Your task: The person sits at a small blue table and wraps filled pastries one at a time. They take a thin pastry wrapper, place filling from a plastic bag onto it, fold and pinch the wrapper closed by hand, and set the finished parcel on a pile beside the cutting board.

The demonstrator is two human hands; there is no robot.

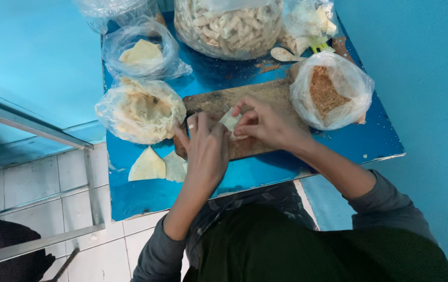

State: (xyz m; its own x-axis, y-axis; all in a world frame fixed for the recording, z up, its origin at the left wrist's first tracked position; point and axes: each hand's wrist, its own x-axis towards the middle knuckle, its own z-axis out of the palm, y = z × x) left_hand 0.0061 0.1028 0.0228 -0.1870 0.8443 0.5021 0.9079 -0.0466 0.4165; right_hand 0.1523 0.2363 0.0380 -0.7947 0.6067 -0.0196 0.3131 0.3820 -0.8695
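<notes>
Presently, near to far, we record the following.
Lap: we see dark clothing and grey sleeves at the bottom edge of the head view.
Table (pixel 338 149): blue top; it carries everything listed below.
Triangles (pixel 156 166): two pale flat wrapper pieces lying on the table near its front edge, just left of the left wrist.
Left hand (pixel 205 151): ring on one finger; fingers curled down over the board, fingertips at the left end of the wrapper. We read this as a pinch on it.
Right hand (pixel 268 122): fingers bent, thumb and fingertips gripping the wrapper from the right.
Wrapper (pixel 230 121): small pale folded piece, held between both hands just above the board.
Board (pixel 224 99): brown wood, lying across the table middle under both hands.
Filling bag (pixel 140 110): open plastic, pale mass inside, left of the board, touching it.
Crumb bag (pixel 331 91): open plastic, brown crumbs, right of the board.
Wrapper bag (pixel 143 52): clear plastic holding pale sheets, behind the filling bag.
Roll bag (pixel 229 26): large, filled with pale finished rolls, at the far edge.
</notes>
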